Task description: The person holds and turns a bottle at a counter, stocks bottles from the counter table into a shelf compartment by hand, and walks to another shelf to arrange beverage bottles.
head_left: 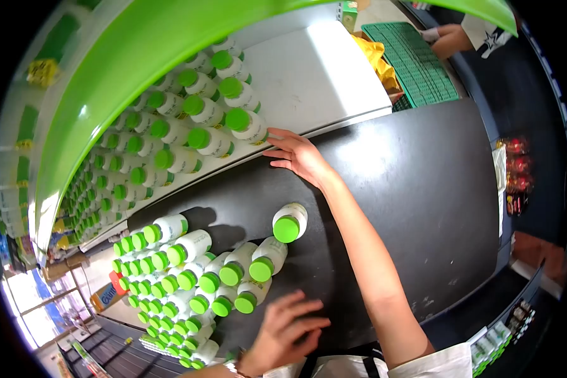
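Observation:
My right hand [301, 159] reaches forward to the edge of the white shelf, fingers stretched out. Its fingertips are beside the base of a white bottle with a green cap [247, 126] at the end of the shelf's front row; whether they touch it I cannot tell. Low in the view, my left hand [286, 331] hovers over the black surface with fingers apart, slightly blurred, holding nothing. Left of it stands a dense group of the same bottles [236, 263]. One bottle [290, 222] stands at the group's right end, between my two hands.
Several rows of matching bottles fill the left of the white shelf [302, 75]. A bright green shelf edge [116, 60] arches overhead. Beyond the black surface [416, 189] are a green plastic crate [416, 63], yellow material [373, 57] and another person's arm [452, 41].

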A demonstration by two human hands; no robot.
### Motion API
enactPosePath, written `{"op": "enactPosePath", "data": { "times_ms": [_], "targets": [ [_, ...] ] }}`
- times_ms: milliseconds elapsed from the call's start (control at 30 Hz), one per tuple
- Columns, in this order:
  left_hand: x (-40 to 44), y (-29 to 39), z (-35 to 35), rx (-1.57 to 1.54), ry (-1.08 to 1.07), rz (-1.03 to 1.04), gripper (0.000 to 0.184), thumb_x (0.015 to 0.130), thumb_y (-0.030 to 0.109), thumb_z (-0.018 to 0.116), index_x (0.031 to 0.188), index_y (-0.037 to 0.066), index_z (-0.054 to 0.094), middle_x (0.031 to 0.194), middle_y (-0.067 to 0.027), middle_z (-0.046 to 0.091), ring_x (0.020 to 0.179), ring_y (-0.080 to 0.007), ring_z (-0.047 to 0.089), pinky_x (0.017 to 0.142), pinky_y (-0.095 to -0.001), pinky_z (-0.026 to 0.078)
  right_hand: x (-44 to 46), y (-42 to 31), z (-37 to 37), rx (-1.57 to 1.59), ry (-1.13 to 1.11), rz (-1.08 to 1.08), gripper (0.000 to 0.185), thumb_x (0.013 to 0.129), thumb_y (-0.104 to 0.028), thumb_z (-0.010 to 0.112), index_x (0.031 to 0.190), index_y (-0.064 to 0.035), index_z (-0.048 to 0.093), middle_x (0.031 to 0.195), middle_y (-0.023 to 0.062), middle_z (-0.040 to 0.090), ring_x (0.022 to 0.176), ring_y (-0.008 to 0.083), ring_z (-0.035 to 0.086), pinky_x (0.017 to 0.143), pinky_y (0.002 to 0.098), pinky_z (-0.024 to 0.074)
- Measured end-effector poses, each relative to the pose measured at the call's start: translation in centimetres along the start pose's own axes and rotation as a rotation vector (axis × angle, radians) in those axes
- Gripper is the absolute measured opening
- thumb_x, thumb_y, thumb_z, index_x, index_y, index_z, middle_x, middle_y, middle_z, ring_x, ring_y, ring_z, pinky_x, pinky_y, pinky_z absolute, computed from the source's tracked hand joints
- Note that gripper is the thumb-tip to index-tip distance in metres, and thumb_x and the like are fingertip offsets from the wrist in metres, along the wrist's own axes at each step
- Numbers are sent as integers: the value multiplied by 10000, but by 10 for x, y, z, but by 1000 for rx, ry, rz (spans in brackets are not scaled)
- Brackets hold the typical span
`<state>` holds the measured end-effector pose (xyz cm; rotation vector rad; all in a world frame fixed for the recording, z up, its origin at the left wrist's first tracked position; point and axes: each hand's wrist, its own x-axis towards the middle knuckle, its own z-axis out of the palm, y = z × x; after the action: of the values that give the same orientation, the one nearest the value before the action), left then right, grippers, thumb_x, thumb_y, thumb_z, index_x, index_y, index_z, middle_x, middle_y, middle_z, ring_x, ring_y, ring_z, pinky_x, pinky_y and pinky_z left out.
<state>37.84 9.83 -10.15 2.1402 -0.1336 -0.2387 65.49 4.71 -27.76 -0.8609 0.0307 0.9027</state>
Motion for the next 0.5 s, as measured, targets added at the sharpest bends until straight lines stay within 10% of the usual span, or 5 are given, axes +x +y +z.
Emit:
{"op": "enactPosePath", "data": {
  "times_ms": [167,333,467,500],
  "targets": [
    [-78,-10,84,-271,66,-330,231,781,8,670,984,116,693,1173,-48,613,1126,-284,527,971,-375,411,-2,5,1,9,50,-48,481,952,-134,450,1410,-17,358,1431,169,392,1147,263,559,896,349,483],
    [-192,-58,156,-557,830,-1005,261,803,-70,478,1022,21,588,1068,-72,522,1016,-188,522,915,-307,408,-64,14,-2,-15,369,-355,381,951,-172,473,1294,-7,473,1312,171,524,1104,258,587,896,352,487],
    [-336,-137,219,-259,1455,-1402,327,869,40,463,1196,40,484,1069,-91,519,1033,-206,510,882,-333,411,-196,42,-32,-700,928,-581,203,933,-23,469,1087,4,598,1155,109,601,1092,198,557,973,320,415],
    [-387,-176,244,1,1430,-1761,323,897,105,465,1214,53,498,1080,-136,570,974,-234,570,838,-354,459,-228,51,-37,-786,1002,-583,202,930,-20,470,1091,8,590,1161,110,598,1099,206,548,994,322,389]
  ]
}}
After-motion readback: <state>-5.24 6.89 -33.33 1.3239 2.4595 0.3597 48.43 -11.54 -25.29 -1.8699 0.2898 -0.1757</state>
